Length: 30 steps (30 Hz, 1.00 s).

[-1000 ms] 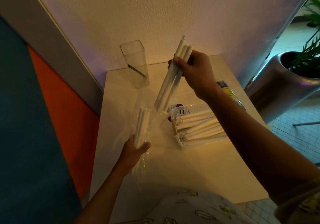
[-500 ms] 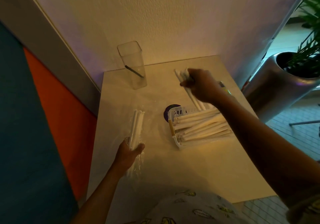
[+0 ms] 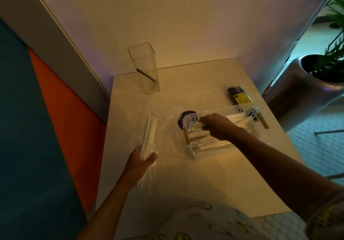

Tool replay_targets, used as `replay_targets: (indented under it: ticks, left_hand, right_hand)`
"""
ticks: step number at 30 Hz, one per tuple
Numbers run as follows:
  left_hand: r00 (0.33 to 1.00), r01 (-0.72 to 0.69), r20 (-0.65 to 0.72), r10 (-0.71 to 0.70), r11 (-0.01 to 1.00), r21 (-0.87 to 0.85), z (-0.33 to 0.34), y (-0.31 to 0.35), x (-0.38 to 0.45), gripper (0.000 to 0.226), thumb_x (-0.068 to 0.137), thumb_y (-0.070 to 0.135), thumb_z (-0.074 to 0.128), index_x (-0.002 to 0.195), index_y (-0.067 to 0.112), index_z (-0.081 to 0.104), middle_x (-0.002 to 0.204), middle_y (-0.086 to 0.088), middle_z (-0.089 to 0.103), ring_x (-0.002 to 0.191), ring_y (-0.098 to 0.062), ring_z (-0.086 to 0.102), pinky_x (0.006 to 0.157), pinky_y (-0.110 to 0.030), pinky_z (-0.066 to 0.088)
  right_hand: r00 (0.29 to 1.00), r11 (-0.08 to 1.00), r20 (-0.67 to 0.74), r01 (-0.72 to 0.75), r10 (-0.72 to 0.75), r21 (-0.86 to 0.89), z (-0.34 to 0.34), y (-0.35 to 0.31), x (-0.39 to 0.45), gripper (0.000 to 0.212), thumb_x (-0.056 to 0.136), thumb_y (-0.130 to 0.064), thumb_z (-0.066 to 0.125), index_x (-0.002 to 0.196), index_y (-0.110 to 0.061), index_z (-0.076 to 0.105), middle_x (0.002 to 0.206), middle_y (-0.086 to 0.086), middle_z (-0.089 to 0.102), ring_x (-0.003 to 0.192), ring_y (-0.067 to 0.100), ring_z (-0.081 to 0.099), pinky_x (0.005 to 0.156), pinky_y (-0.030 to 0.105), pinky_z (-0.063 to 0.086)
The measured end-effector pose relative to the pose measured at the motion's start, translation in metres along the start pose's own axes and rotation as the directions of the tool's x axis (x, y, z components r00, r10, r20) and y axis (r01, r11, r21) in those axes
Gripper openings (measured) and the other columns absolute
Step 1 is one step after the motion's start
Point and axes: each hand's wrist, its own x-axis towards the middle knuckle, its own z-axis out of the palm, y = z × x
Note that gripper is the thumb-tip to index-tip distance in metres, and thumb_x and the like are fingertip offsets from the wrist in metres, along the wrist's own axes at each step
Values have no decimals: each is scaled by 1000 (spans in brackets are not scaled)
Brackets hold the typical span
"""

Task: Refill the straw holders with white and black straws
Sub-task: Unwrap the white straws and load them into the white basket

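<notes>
- The left hand [image 3: 140, 162] is seen wrapped round the lower part of a clear plastic pack of white straws [image 3: 149, 136], fingers and thumb curled on it; the pack stands tilted above the table [image 3: 214, 180], its open end pointing away from the hand.
- Crinkled clear wrap is seen trailing below that hand, beside the wrist.
- The right hand [image 3: 216, 126] is lowered into the white slotted basket [image 3: 191, 151], with fingers curled over a few white straws lying on the heap [image 3: 208, 143]; how tightly they are pinched cannot be told.
- The heap of white straws is laid lengthways in the basket, directly beneath and to both sides of the right hand.
- A purple round sticker [image 3: 181, 122] is partly covered by the basket's corner, between the two hands.
- A tall clear square holder [image 3: 144, 68] is stood beyond the left hand, near the wall, well apart from both hands; a single black straw [image 3: 146, 75] is leant slantwise inside it.
- A dark pack with a yellow label [image 3: 240, 95] is laid beyond the right hand, just behind the basket.
- A metal planter [image 3: 301, 89] is seen off the table, to the far right of the right hand.
</notes>
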Motion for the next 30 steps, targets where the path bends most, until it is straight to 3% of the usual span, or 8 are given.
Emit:
replay_targets:
  ticks: [5,12,19,21,23,27,29,30]
  left_hand:
    - [1000,0,0,0,1000,26,0,2,-2,48,81,32,75,119,13,54,97,-3,65,84,-16,66,58,-13,48]
    - [1000,9,8,-9,1000,15,2,6,-4,41,82,28,76,116,17,55,93,1,66,80,-11,66,55,-11,48]
    - [1000,9,19,-10,1000,23,4,6,-6,38,80,29,77,111,21,56,91,2,66,80,-10,66,60,-15,49]
    - [1000,1,23,-2,999,34,4,7,-6,36,80,29,77,108,23,55,90,3,66,79,-10,65,61,-17,51]
    - [999,-5,45,3,999,40,3,8,-5,35,80,30,77,107,25,54,91,1,66,80,-12,66,63,-20,53]
    - [998,-10,66,6,999,50,2,7,-1,40,80,33,77,112,23,55,95,-1,66,85,-16,67,71,-28,56]
    - [997,-19,82,16,999,42,3,8,0,41,80,32,77,113,22,56,96,0,67,86,-16,68,73,-29,56]
    - [996,-24,89,21,999,34,4,9,1,41,80,32,77,113,22,56,96,-1,68,86,-16,68,73,-29,56]
  right_hand:
    - [999,999,-17,-48,48,9,7,5,5,27,89,-9,67,114,-17,68,105,4,71,88,17,68,76,31,57]
    - [988,990,82,-138,134,43,23,12,3,20,89,-14,68,108,-19,67,104,3,69,83,14,67,63,21,52]
    - [992,992,54,-117,115,43,28,4,9,34,85,-19,74,117,-20,64,119,4,63,94,16,63,69,23,49]
    - [995,994,-17,-93,94,49,15,-4,13,30,88,-22,71,117,-21,64,119,4,65,95,17,63,74,27,52]
    - [982,994,-175,-51,68,96,-5,-17,16,21,93,-20,63,114,-18,67,112,5,68,91,17,64,74,28,53]
    - [835,927,-542,273,-95,259,-46,-55,18,18,96,-14,59,111,-12,69,107,3,71,89,8,64,80,18,53]
    - [799,869,-576,399,-174,291,-60,-72,18,19,96,-15,60,112,-10,68,108,1,71,91,5,64,81,13,52]
    - [813,855,-548,415,-196,310,-64,-79,19,21,96,-17,61,113,-10,68,108,2,70,93,5,65,82,14,53]
